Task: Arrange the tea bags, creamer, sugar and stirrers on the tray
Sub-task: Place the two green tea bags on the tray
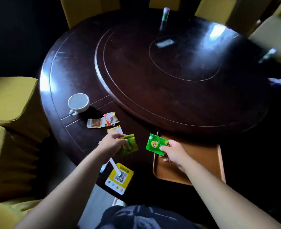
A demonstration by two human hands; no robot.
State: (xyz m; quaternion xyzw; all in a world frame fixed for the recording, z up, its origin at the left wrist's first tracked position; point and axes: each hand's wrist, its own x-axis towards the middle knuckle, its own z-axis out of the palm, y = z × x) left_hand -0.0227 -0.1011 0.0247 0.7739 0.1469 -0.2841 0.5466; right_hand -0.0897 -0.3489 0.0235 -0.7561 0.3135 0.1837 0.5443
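Note:
My right hand [173, 151] pinches a bright green tea bag packet [154, 144] just over the left edge of the brown tray [207, 162]. My left hand [111, 142] grips a second, yellower green tea bag packet [129, 146] above the dark table, to the left of the tray. Beyond my left hand lie an orange sachet [114, 129], a red and white sachet [110, 119] and a brown sachet [94, 123]. A white stirrer [114, 166] lies under my left forearm, across a yellow QR card [120, 177].
A white cup [78, 102] stands at the table's left rim. A large dark turntable [177, 76] fills the table's middle, with a slim bottle [165, 14] behind it. Small packets [276, 81] lie at the far right. Yellow-covered chairs [9, 100] ring the table.

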